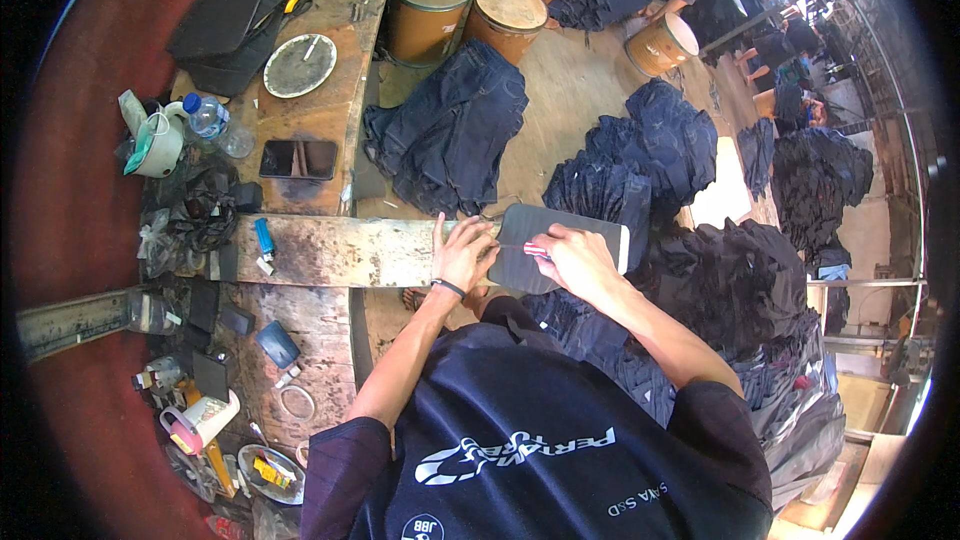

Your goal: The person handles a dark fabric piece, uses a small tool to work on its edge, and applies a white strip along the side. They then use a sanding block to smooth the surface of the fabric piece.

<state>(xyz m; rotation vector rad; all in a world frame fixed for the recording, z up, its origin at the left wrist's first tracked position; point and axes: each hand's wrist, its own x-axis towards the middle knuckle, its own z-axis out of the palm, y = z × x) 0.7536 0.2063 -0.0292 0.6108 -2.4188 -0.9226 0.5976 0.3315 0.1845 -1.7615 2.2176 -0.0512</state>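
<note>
Our right hand (578,260) gripped the red tool (534,250) over the pad (518,275); a slip could have jabbed our left hand (462,258), fingers parted beside the pad.

White glare upper right | left dimmer | edges bowed, corners black

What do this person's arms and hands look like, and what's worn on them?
The left hand and right hand are ungloved. A thin black wristband circles the left wrist; none shows on the right. The short dark fabric sleeves belong to a black shirt with white printing.
</note>
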